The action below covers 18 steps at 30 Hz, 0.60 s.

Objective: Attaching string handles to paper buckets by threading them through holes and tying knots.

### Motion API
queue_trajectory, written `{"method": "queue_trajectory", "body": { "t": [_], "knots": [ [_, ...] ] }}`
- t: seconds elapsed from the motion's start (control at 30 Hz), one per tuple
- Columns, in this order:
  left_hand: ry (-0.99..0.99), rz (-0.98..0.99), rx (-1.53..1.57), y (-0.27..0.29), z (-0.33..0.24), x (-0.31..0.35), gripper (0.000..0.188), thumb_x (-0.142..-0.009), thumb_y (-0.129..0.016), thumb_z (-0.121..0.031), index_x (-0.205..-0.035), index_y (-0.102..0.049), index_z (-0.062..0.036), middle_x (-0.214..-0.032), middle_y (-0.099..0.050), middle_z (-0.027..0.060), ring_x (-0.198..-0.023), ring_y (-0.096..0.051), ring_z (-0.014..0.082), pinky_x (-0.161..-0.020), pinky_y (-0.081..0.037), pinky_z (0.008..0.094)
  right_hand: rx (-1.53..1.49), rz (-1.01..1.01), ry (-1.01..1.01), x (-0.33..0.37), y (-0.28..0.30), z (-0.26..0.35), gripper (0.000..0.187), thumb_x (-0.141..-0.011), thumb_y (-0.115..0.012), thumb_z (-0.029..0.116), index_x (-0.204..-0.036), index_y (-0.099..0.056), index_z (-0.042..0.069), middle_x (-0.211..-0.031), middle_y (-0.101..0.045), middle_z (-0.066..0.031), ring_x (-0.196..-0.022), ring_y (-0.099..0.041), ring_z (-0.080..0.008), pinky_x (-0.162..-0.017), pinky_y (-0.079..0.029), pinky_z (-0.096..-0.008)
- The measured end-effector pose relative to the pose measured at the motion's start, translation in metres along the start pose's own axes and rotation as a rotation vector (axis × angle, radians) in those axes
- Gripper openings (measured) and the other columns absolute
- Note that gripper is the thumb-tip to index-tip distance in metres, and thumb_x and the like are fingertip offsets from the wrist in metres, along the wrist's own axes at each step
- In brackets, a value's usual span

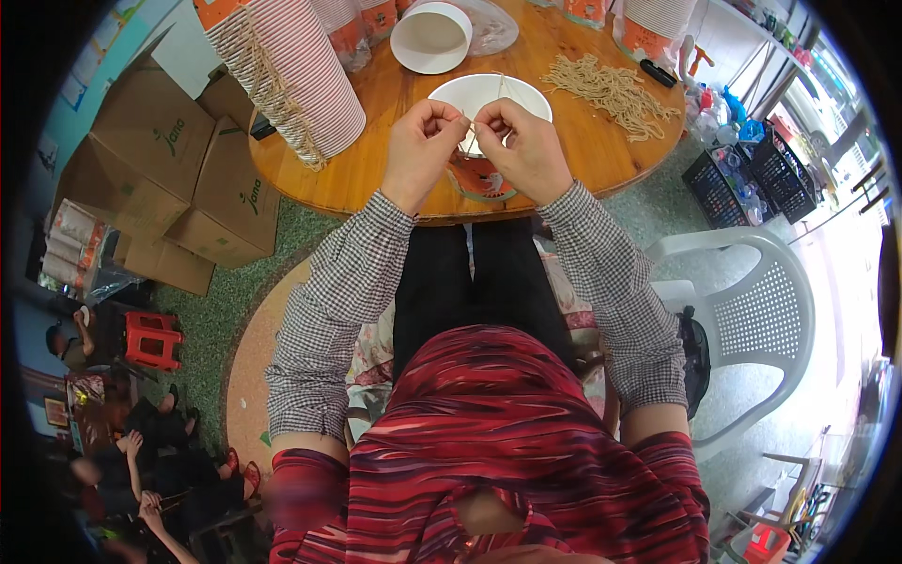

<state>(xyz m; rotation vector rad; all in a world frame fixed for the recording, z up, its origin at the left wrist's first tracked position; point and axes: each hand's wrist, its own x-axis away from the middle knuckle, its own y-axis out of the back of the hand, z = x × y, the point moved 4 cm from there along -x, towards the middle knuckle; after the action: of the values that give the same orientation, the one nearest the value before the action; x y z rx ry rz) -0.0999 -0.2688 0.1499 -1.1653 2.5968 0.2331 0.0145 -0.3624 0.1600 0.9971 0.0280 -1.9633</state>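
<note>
My left hand (420,155) and my right hand (528,155) meet over a paper bucket (485,184), white inside and orange outside, at the table's near edge. Each pinches a thin tan cord (473,126) between thumb and fingertips. The cord runs between the two hands, and part of it rises above the bucket's opening. Whether it is knotted cannot be made out. A loose pile of similar cords (615,94) lies to the right on the round wooden table (395,183).
A tall leaning stack of paper buckets (305,70), with cords along its side, stands on the left. Behind is a tipped white bucket (431,38). A black marker-like object (658,73) lies far right. Cardboard boxes (155,146) and a white plastic chair (752,310) flank the table.
</note>
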Motion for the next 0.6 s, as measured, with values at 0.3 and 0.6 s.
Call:
{"method": "queue_trajectory", "body": {
  "t": [0.3,0.6],
  "knots": [
    [-0.061,-0.047,-0.07,-0.001,0.001,0.002,0.01,-0.088,-0.061,-0.01,-0.092,-0.06,-0.0009,-0.078,-0.06,-0.0012,-0.068,-0.054,0.0048,-0.061,-0.044,0.0181,-0.083,-0.018,-0.084,0.0,-0.002,-0.008,0.016,-0.083,-0.061,0.012,-0.09,-0.06,-0.002,-0.075,-0.064,-0.0092,-0.069,-0.061,-0.0148,-0.065,-0.05,-0.0269],
    [-0.577,-0.138,-0.555,-0.008,-0.02,0.015,0.01,-0.081,-0.063,-0.005,-0.089,-0.063,0.0003,-0.081,-0.064,0.0122,-0.069,-0.062,0.0223,-0.062,-0.05,0.0295,-0.144,0.001,-0.159,0.0,-0.002,-0.019,0.018,-0.084,-0.06,0.015,-0.09,-0.061,-0.002,-0.073,-0.064,-0.0071,-0.067,-0.06,-0.0121,-0.063,-0.049,-0.0255]
  ]
}}
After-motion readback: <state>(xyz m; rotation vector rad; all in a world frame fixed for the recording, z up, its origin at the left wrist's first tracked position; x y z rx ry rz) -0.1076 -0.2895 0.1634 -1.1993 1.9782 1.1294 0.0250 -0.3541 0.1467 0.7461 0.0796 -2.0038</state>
